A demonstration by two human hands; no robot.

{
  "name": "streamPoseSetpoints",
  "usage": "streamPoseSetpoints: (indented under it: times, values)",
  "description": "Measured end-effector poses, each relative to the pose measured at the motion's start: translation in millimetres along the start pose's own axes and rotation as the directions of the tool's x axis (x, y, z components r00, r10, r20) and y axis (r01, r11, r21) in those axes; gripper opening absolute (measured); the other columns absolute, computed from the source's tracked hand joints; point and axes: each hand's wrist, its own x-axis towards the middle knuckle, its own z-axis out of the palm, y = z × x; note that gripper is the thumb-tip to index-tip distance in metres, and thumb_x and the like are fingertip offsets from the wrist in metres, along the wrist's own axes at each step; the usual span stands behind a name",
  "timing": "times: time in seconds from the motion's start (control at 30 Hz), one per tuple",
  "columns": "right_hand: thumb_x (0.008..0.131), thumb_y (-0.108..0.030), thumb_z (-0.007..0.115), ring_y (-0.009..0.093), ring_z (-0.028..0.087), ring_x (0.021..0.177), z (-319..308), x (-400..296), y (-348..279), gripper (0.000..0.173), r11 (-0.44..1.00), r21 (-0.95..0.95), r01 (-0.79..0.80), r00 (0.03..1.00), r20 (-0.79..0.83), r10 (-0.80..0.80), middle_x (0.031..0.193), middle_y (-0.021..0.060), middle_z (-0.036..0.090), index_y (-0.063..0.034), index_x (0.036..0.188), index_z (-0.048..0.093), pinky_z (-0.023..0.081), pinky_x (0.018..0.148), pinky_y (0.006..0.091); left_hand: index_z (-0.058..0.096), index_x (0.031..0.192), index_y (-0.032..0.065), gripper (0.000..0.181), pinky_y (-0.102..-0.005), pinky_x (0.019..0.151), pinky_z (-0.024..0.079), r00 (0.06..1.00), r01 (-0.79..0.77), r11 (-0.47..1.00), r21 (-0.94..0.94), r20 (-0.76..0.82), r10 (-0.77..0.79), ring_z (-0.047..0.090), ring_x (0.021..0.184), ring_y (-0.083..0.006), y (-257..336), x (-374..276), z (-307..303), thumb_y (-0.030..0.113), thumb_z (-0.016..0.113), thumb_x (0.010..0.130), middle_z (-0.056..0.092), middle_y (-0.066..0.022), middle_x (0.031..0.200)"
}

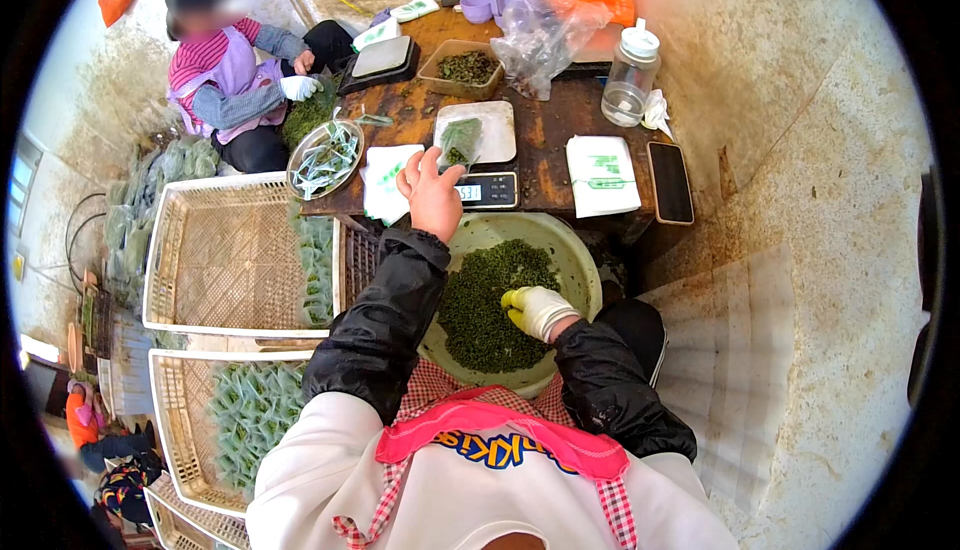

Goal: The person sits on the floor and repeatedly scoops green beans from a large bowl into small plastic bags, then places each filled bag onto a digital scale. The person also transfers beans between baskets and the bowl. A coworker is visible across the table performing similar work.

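My bare left hand (431, 197) reaches over the front of a digital kitchen scale (487, 116), thumb and fingers spread. By its fingertips, a small clear plastic bag (460, 137) with a little green plant matter lies on the scale's plate; whether they touch is unclear. The scale's display is lit and partly covered by the hand. My right hand (541, 312), in a white glove with yellow fingertips, is down in a pale green basin (583, 265). Its fingers curl against a heap of small green plant pieces (491, 310); whether any are pinched is hidden.
White printed packets (604, 175) and a phone (670, 182) lie right on the wooden table, below a water bottle (631, 77). A metal bowl of strips (326, 160) sits left. Plastic crates (225, 250) with filled bags stand at left. Another person (232, 84) sits at upper left.
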Motion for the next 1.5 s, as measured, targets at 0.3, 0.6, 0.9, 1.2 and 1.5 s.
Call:
streamPoseSetpoints:
  times: [0.3,0.6,0.9,1.2,1.5]
  values:
    - [0.074,-0.002,0.061,0.034,0.054,0.111,1,4,6,0.048,0.994,-0.038,0.101,0.993,0.066,-0.099,0.125,0.0130,0.056,-0.0187,0.119,0.062,0.044,0.094,0.0376,0.070,0.082,0.0165,0.023,-0.0583,0.099,0.024,0.998,-0.035,0.997,0.064,-0.041,0.037,0.034,0.126,-0.0409,-12,-5,5,-0.003,0.060,0.073,0.049,-0.0104,0.127]
    - [0.078,-0.005,0.060,0.036,0.042,0.125,-43,7,-42,0.056,0.990,0.013,0.140,0.774,-0.625,-0.101,0.140,0.0137,0.042,-0.0141,0.133,0.050,0.035,0.106,0.0416,0.060,0.091,0.0096,0.017,-0.0483,0.093,0.035,0.965,-0.263,0.965,0.011,0.022,0.263,0.051,0.113,-0.0294,-25,19,-11,0.005,0.056,0.075,0.059,-0.0039,0.111]
    - [0.078,-0.010,0.068,0.031,0.062,0.094,-58,5,-66,0.023,0.909,0.210,0.362,0.784,-0.595,-0.175,0.099,0.0149,0.065,-0.0010,0.100,0.066,0.049,0.083,0.0346,0.055,0.086,0.0015,0.015,-0.0404,0.069,0.049,0.966,-0.140,0.942,-0.304,0.168,0.197,0.058,0.084,-0.0351,20,-54,-93,-0.003,0.053,0.072,0.057,-0.0135,0.092]
    - [0.075,-0.009,0.070,0.030,0.052,0.113,-97,-90,4,0.039,0.892,-0.259,-0.371,0.809,-0.561,0.173,0.122,0.0118,0.057,-0.0106,0.113,0.063,0.044,0.094,0.0396,0.055,0.084,-0.0005,0.005,-0.0412,0.068,0.048,0.957,0.071,0.838,-0.541,0.273,0.095,0.057,0.080,-0.0390,2,-109,-155,-0.001,0.055,0.079,0.056,-0.0176,0.084]
    - [0.075,-0.015,0.065,0.040,0.038,0.126,-57,-68,-170,0.039,0.704,-0.632,0.324,0.848,-0.136,-0.512,0.141,0.0110,0.040,-0.0156,0.114,0.063,0.036,0.102,0.0467,0.054,0.080,0.0005,0.007,-0.0416,0.069,0.049,0.949,0.004,0.887,-0.461,0.282,0.142,0.059,0.081,-0.0371,20,-125,-175,-0.003,0.051,0.074,0.056,-0.0161,0.082]
